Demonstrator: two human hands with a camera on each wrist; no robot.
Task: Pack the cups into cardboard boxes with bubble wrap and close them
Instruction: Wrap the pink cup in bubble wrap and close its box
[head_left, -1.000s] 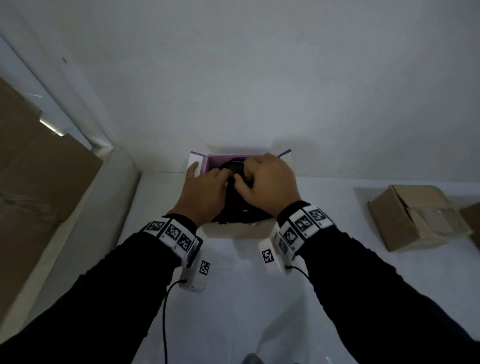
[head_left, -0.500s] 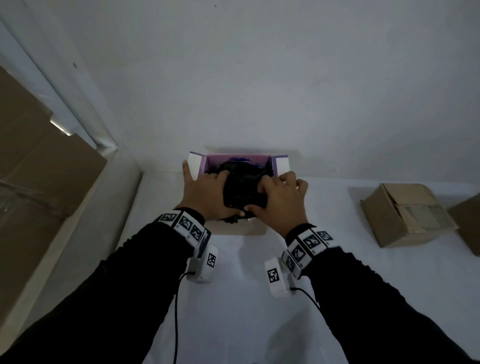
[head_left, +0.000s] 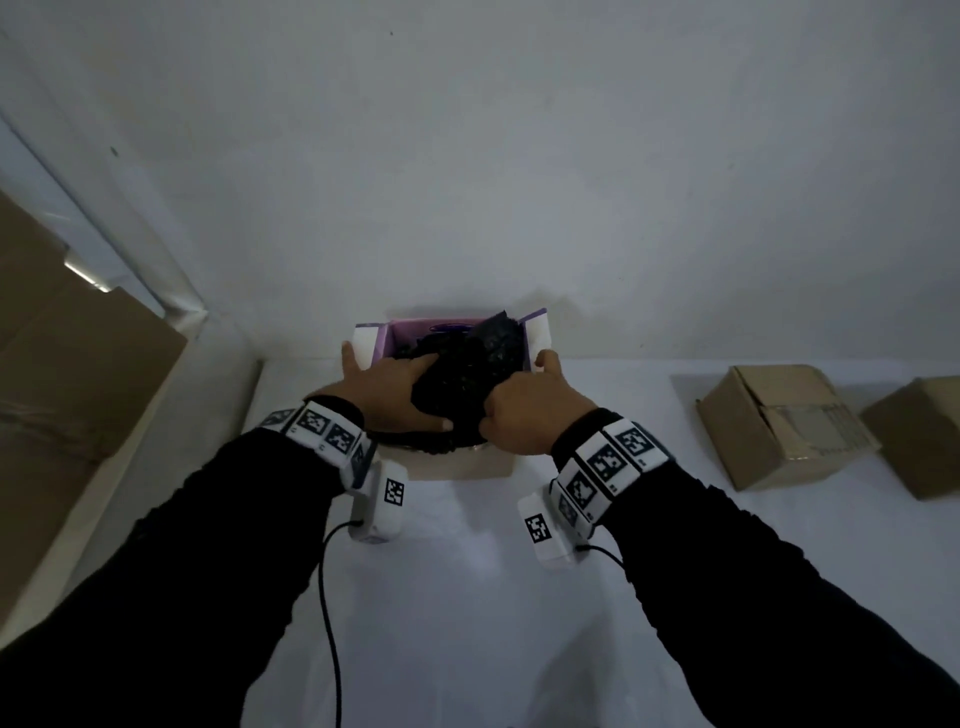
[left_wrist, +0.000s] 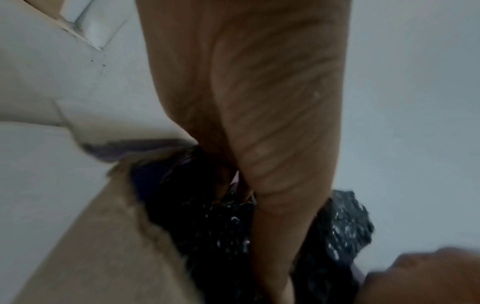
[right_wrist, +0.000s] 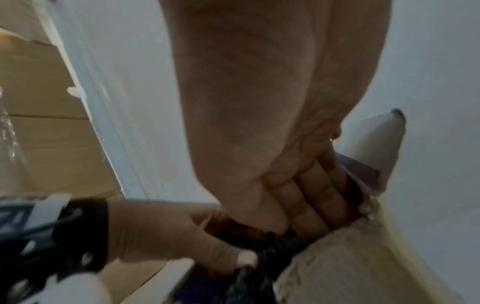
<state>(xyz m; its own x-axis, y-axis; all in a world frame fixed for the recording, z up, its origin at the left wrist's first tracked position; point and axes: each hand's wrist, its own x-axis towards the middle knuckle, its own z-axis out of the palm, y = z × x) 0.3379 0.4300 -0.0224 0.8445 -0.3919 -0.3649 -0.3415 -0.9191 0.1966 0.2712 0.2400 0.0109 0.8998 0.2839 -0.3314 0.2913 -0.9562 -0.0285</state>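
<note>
An open cardboard box (head_left: 457, 467) with a purple inside and white flaps stands at the back of the white table, against the wall. A bundle of black bubble wrap (head_left: 467, 374) fills it, and one corner sticks up at the far right. No cup shows inside the wrap. My left hand (head_left: 389, 384) lies spread on the bundle's left side, thumb along its near edge, fingers (left_wrist: 285, 185) straight down beside the wrap. My right hand (head_left: 524, 410) is at the near right corner, with its fingers (right_wrist: 311, 205) curled over the wrap's edge (right_wrist: 275, 244) just inside the box wall (right_wrist: 350, 267).
Two brown cardboard boxes sit on the table at the right, a closed one (head_left: 779, 426) and another (head_left: 924, 436) partly out of view. Large flat cardboard (head_left: 67, 364) leans at the left. A black cable (head_left: 327, 597) hangs from my left wrist over the table (head_left: 467, 597).
Both hands have slid off the top of the bundle to its sides, the right one to the near right corner. The wrap's far right corner now stands up.
</note>
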